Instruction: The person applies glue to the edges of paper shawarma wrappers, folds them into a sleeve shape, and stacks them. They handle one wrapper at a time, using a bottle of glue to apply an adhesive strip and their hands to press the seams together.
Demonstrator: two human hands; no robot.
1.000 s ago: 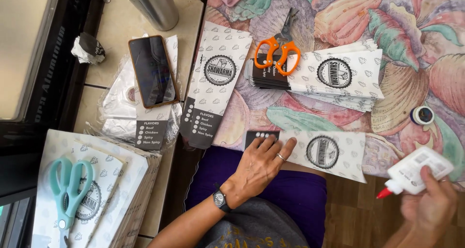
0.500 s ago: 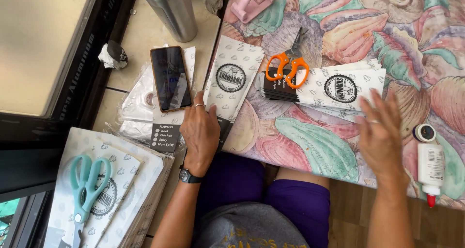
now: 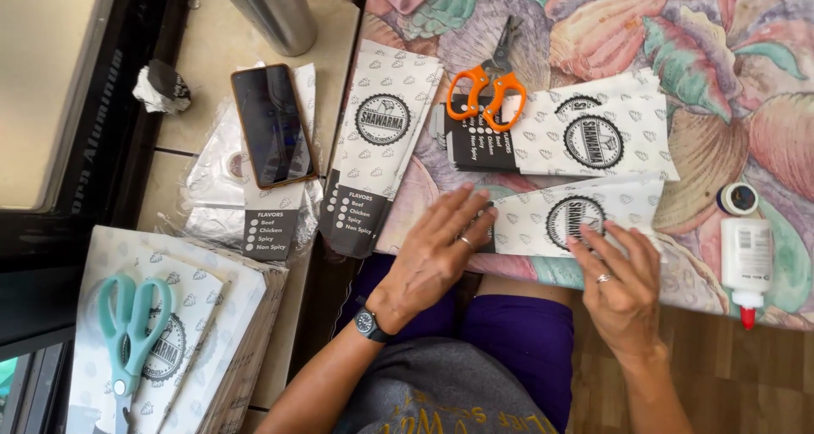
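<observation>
Both hands, left (image 3: pixel 437 252) and right (image 3: pixel 623 281), press flat the paper sleeve (image 3: pixel 564 218) between them.

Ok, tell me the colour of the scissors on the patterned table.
Orange handles, seen in the head view.

A printed paper sleeve (image 3: pixel 568 218) is now laid flat at the table edge, where none lay half a second ago. Both hands are moved onto it: the left hand (image 3: pixel 437 252) at its dark end, the right hand (image 3: pixel 623 277) at its lower edge.
</observation>
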